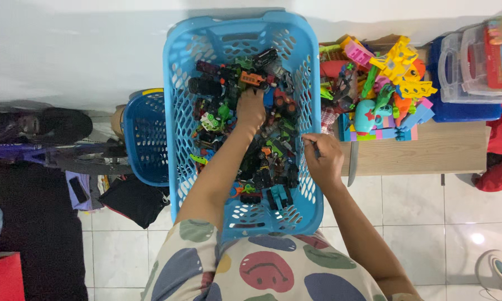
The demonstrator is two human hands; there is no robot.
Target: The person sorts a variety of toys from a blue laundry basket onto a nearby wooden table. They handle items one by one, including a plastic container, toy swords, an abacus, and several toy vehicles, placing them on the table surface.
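A light blue laundry basket sits in front of me, holding several small toy cars and trucks in black, green and orange. My left hand reaches deep into the pile, fingers curled down among the toys near an orange truck; what it grips is hidden. My right hand rests at the basket's right rim, fingers pinched on a small dark toy piece.
A darker blue basket stands to the left. A wooden bench on the right carries a heap of colourful plastic toys and clear storage boxes. Dark bags lie on the white tiled floor.
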